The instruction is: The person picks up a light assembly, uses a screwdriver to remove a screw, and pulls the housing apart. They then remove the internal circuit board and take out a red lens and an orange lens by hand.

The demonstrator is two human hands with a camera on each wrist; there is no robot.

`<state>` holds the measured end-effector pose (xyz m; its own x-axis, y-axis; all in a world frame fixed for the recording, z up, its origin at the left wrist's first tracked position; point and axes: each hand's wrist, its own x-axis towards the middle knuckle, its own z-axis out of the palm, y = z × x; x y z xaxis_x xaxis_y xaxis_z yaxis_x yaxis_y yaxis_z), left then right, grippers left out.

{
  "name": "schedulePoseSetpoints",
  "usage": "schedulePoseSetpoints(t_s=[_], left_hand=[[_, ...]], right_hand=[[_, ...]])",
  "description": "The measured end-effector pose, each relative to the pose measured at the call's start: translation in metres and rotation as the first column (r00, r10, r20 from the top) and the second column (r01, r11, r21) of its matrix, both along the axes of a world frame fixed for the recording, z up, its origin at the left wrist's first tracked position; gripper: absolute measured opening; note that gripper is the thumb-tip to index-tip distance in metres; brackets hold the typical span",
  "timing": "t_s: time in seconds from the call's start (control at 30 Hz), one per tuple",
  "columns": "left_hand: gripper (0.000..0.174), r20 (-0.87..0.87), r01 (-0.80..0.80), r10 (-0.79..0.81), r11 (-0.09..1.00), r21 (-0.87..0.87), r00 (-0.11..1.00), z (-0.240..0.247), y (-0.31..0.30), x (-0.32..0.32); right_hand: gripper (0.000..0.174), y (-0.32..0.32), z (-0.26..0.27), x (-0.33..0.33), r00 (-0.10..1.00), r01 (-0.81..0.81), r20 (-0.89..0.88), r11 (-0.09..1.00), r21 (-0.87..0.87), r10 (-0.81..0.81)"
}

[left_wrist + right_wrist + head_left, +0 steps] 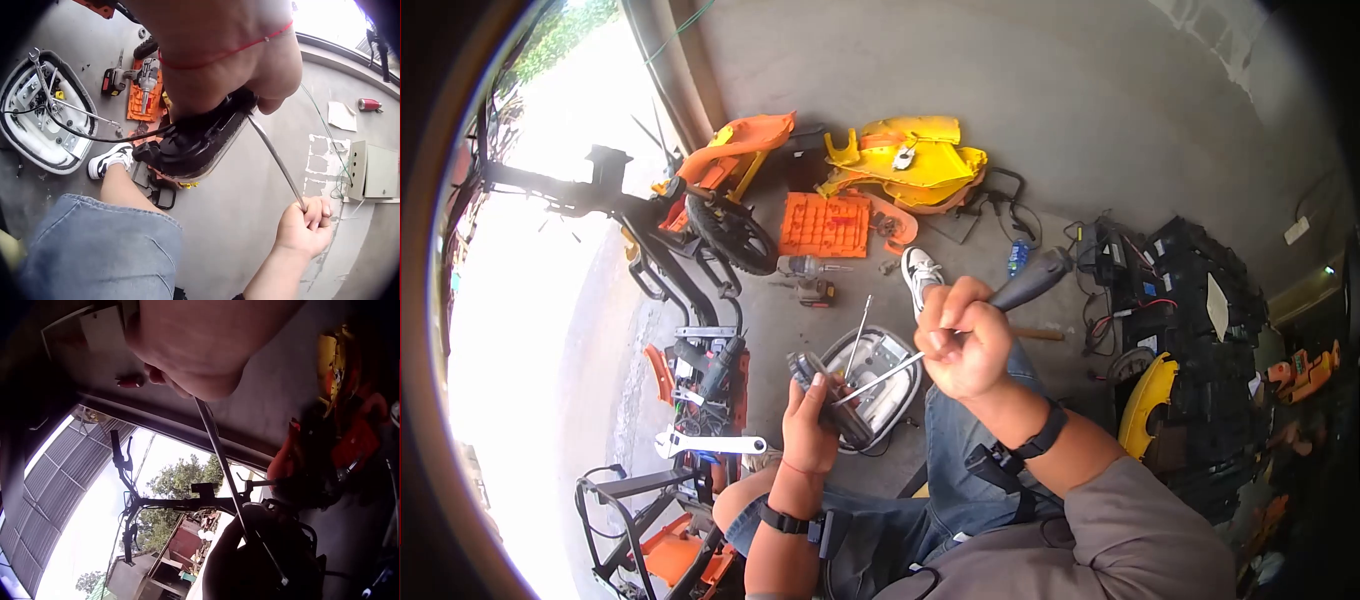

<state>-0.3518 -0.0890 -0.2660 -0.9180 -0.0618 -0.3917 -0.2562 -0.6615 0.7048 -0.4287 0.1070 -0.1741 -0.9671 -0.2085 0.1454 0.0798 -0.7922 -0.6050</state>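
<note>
My left hand grips a black oblong part with a thin cable running from it. My right hand holds a long screwdriver with its dark handle sticking up past the fingers. The bare metal shaft runs from that hand to the edge of the black part, where the tip is hidden in the left wrist view. Below and behind both hands, a white shell with a dark rim holds small hardware, a wrench and a thin metal rod.
Power tools lie on the floor near an orange panel. Yellow covers lean by the wall. A bike frame stands at left, above a drill and an adjustable wrench. Black cases line the right.
</note>
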Motion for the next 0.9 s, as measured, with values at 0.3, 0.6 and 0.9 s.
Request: schedulePoseSetpoints(t_s=[0.3,0.6,0.9], left_hand=[[0.034,-0.097,0.145,-0.123,0.952,0.271,0.988,0.014,0.010,0.000],[0.034,-0.102,0.083,-0.055,0.953,0.291,0.993,0.010,-0.004,0.002],[0.033,-0.104,0.077,-0.050,0.961,0.265,0.993,0.010,-0.016,0.010]], right_hand=[[0.010,0.017,0.029,-0.001,0.980,0.018,-0.198,0.996,0.092,0.001],[0.011,-0.002,0.025,-0.020,0.989,-0.061,-0.130,0.994,0.091,0.073],[0.012,-0.011,0.015,-0.032,0.992,-0.098,-0.081,0.995,0.034,0.100]])
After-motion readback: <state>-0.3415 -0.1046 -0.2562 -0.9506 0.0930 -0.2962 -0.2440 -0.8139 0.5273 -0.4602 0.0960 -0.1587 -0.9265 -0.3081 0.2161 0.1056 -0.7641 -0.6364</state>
